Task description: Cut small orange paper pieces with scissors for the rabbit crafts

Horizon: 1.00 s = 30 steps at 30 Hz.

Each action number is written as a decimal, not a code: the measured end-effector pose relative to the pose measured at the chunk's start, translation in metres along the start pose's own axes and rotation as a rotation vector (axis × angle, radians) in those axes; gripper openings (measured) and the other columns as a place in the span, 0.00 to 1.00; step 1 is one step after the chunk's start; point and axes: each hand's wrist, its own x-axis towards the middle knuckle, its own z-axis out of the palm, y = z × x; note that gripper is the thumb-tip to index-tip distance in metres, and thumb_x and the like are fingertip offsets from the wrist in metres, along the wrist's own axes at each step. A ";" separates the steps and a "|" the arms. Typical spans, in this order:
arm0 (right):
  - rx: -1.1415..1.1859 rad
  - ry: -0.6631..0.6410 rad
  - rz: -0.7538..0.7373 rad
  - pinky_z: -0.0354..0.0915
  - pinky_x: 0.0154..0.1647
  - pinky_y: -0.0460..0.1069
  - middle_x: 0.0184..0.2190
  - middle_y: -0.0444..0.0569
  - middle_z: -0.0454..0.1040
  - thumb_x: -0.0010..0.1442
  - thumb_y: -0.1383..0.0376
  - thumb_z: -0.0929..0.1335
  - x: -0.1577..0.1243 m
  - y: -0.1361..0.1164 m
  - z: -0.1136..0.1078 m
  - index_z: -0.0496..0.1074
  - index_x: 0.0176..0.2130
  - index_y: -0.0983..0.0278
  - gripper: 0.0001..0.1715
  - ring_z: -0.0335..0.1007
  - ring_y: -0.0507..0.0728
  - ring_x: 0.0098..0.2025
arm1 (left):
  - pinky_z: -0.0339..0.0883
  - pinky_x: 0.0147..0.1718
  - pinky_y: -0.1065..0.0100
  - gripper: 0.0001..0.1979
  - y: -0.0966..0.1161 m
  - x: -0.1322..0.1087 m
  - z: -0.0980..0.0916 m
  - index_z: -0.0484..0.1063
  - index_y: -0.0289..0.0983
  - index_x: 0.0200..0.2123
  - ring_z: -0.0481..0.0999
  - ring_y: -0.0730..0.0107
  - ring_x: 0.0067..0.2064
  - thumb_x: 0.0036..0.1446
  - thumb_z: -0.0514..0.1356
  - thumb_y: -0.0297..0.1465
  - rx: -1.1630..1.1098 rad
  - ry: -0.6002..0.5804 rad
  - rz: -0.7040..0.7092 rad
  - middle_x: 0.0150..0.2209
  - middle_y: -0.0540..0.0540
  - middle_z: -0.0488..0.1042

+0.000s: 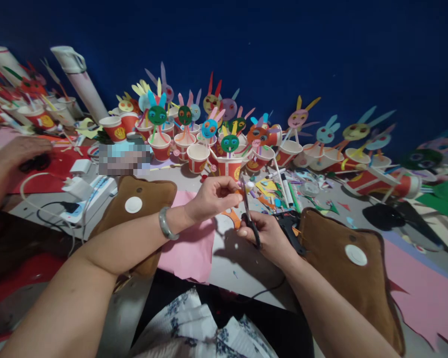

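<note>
My right hand [272, 236] grips a pair of scissors [256, 234] by its dark handles, with the blades pointing up and away from me. Close to the blades, my left hand [213, 200] pinches a small piece of orange paper [240, 192] between thumb and fingertips. Its exact shape is mostly hidden by the fingers. Below the hands, an orange paper scrap [231, 218] with cut-out curves lies on the white table [224, 268]. A pink paper sheet [188, 248] lies partly under my left forearm.
Paper cups [198, 158] with paper rabbit heads [157, 115] line the back. Brown hot-water bags [353, 263] flank my arms. A black glue gun [289, 231], markers [286, 190] and paper scraps lie at right. Another person's hand [22, 149] works at left beside a power strip [91, 201].
</note>
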 end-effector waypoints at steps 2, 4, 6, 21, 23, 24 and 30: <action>-0.009 0.003 -0.001 0.46 0.20 0.45 0.15 0.37 0.58 0.41 0.48 0.77 0.000 0.000 0.000 0.63 0.21 0.64 0.28 0.48 0.47 0.19 | 0.66 0.26 0.74 0.06 0.000 0.000 0.000 0.65 0.32 0.24 0.70 0.77 0.26 0.46 0.61 0.27 -0.005 0.000 -0.004 0.24 0.50 0.68; -0.019 0.009 -0.002 0.45 0.20 0.45 0.15 0.37 0.57 0.41 0.47 0.76 0.000 0.001 0.000 0.62 0.20 0.64 0.29 0.48 0.47 0.19 | 0.66 0.26 0.73 0.06 0.000 -0.001 0.000 0.65 0.33 0.24 0.71 0.76 0.26 0.46 0.61 0.27 -0.013 -0.002 -0.012 0.24 0.50 0.68; -0.012 0.007 0.002 0.45 0.20 0.45 0.14 0.37 0.57 0.41 0.47 0.76 0.000 0.002 -0.001 0.61 0.20 0.64 0.29 0.47 0.47 0.19 | 0.66 0.26 0.73 0.06 0.000 -0.001 0.000 0.65 0.33 0.25 0.71 0.76 0.26 0.47 0.61 0.27 -0.018 -0.006 -0.020 0.23 0.50 0.69; 0.004 0.010 0.012 0.44 0.19 0.45 0.13 0.36 0.55 0.41 0.45 0.75 0.001 0.002 -0.001 0.59 0.20 0.63 0.31 0.47 0.46 0.18 | 0.64 0.25 0.74 0.13 0.000 0.001 0.000 0.68 0.33 0.24 0.70 0.78 0.24 0.52 0.63 0.36 -0.021 0.035 0.014 0.22 0.50 0.70; 0.006 0.014 0.009 0.44 0.19 0.45 0.13 0.36 0.55 0.42 0.45 0.75 0.001 0.003 -0.001 0.59 0.20 0.63 0.31 0.46 0.46 0.18 | 0.64 0.24 0.75 0.12 -0.001 0.001 0.000 0.67 0.33 0.25 0.70 0.79 0.25 0.47 0.66 0.33 -0.017 0.034 -0.005 0.23 0.51 0.69; -0.003 0.016 0.008 0.44 0.19 0.45 0.13 0.36 0.56 0.42 0.45 0.75 0.001 0.003 -0.001 0.59 0.20 0.63 0.31 0.46 0.46 0.18 | 0.64 0.24 0.75 0.12 -0.002 0.001 0.000 0.67 0.33 0.26 0.69 0.79 0.25 0.46 0.67 0.32 -0.015 0.036 -0.010 0.23 0.51 0.69; -0.039 0.028 -0.001 0.44 0.20 0.45 0.14 0.37 0.56 0.43 0.46 0.75 0.000 0.004 -0.001 0.60 0.20 0.63 0.30 0.47 0.47 0.19 | 0.65 0.25 0.75 0.08 -0.002 0.001 0.001 0.66 0.32 0.25 0.69 0.80 0.25 0.45 0.64 0.27 -0.047 0.070 -0.011 0.24 0.52 0.68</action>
